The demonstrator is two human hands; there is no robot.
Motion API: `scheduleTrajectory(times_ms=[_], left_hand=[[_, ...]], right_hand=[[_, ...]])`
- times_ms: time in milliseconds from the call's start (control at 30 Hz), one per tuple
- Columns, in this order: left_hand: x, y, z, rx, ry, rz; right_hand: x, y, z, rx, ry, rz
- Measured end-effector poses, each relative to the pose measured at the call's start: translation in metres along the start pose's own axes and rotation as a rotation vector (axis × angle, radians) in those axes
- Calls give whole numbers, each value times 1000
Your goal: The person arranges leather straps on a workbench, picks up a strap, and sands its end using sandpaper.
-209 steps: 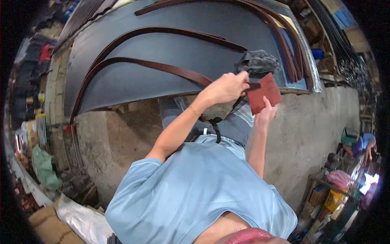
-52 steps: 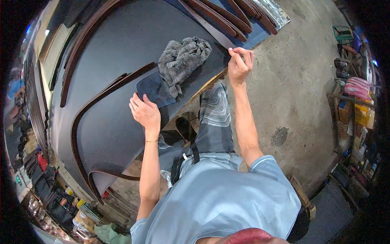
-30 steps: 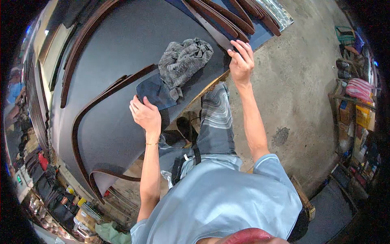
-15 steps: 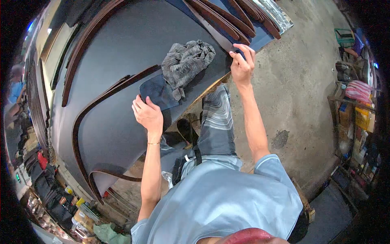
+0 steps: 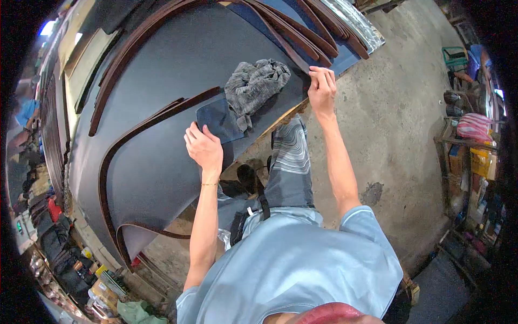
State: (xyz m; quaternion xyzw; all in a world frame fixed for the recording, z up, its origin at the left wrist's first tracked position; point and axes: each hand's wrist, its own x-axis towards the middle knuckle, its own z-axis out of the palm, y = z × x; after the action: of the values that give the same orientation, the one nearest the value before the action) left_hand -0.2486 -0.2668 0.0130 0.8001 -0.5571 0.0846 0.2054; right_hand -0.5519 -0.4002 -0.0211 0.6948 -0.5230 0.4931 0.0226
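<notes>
Near the table edge, my right hand [image 5: 322, 92] is closed in a pinch on the end of a long dark brown leather strap [image 5: 288, 49]. That strap runs up and away toward other straps at the far side. My left hand [image 5: 204, 147] rests by the corner of a dark blue sheet [image 5: 213, 116], its fingers loosely bent and apart, with nothing visible in them. Between the hands a crumpled grey cloth [image 5: 256, 83] lies partly on the blue sheet.
Several brown straps [image 5: 324, 32] lie stacked at the table's far right. Another curved strap [image 5: 108, 167] crosses the dark tabletop [image 5: 156, 146] at left and hangs over its edge. Concrete floor [image 5: 388, 124] and a cluttered shelf [image 5: 467, 143] are to the right.
My right hand has moved slightly down and its fingers have closed more on the strap end. The left hand stays beside the blue sheet; the whole view has shifted a little.
</notes>
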Motion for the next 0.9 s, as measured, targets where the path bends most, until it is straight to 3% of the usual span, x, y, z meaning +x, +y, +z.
scheduleTrajectory(times_ms=[100,167,267,633,767,833,900], left_hand=[[0,-3,4,-5,77,40],[-1,-4,4,-11,91,46],[-1,-4,5,-3,83,37],[-3,-2,-1,5,74,2],[-4,-8,7,1,105,-2],[-5,-7,6,-19,97,-13],[-4,-7,7,-34,106,-19]], right_hand=[[3,-6,-5,-5,-7,2],[10,-15,-15,-98,-172,-19],[14,-17,-21,-150,-230,-78],[4,-9,-10,-26,7,-108],[5,-7,-6,69,100,164],[16,-5,-6,35,59,227],[27,-5,-6,-209,-126,390]])
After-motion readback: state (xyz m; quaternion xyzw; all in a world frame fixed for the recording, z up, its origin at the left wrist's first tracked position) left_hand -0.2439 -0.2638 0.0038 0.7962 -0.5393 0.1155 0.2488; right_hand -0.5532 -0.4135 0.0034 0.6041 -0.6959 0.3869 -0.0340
